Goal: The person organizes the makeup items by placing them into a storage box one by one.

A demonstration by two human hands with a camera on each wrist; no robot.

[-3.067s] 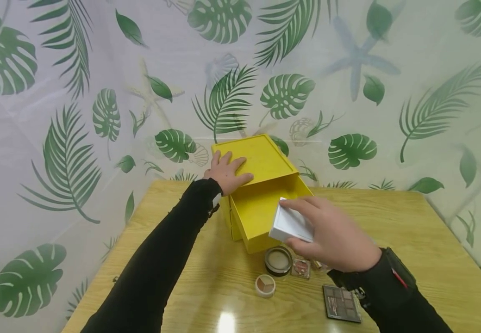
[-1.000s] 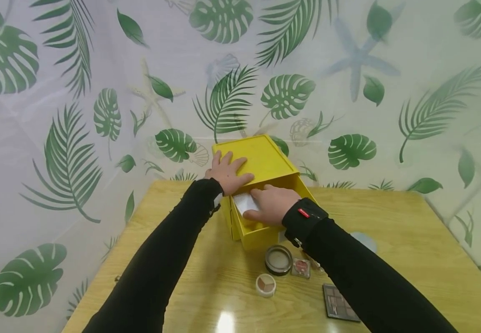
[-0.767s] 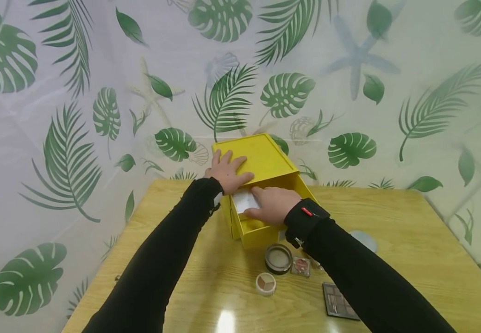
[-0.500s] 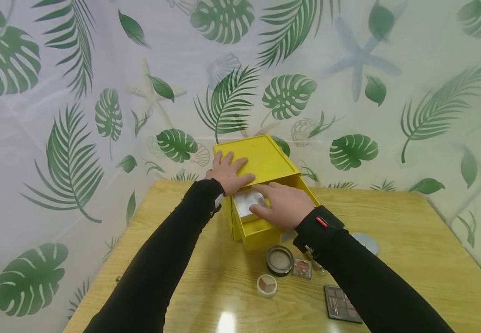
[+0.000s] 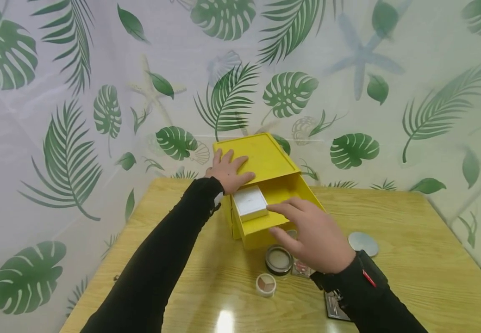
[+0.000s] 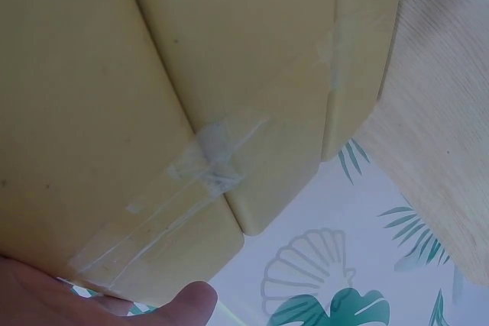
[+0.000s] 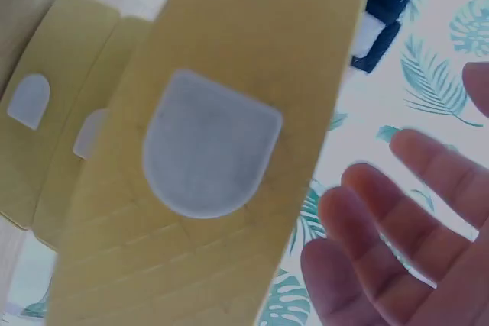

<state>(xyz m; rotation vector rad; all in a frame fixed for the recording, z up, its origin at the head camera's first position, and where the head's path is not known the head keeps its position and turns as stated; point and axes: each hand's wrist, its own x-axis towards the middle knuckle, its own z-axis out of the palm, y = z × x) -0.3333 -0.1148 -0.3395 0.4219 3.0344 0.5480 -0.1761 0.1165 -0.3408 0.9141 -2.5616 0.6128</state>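
A yellow drawer box (image 5: pixel 261 155) stands on the table with its top drawer (image 5: pixel 261 238) pulled out. Inside the drawer's left side lies a small white box (image 5: pixel 249 203). My left hand (image 5: pixel 227 175) rests with spread fingers on top of the drawer box; in the left wrist view its thumb shows by the box's taped side (image 6: pixel 183 150). Over the drawer's right front my right hand (image 5: pixel 315 233) holds nothing, its fingers loosely bent and the index fingertip right at the white box's edge. The right wrist view shows the drawer front with a white handle (image 7: pixel 210 146) beside relaxed fingers.
In front of the drawer sit a round dark-rimmed compact (image 5: pixel 278 260), a small round three-colour palette (image 5: pixel 265 285) and a square reddish palette (image 5: pixel 301 268). A dark eyeshadow palette (image 5: pixel 335 307) is partly under my right wrist. A pale round disc (image 5: pixel 363 243) lies at right.
My right hand has carried the white box into the drawer, set it at the left side, let go and drawn back to the right. My left hand has stayed on the box top.
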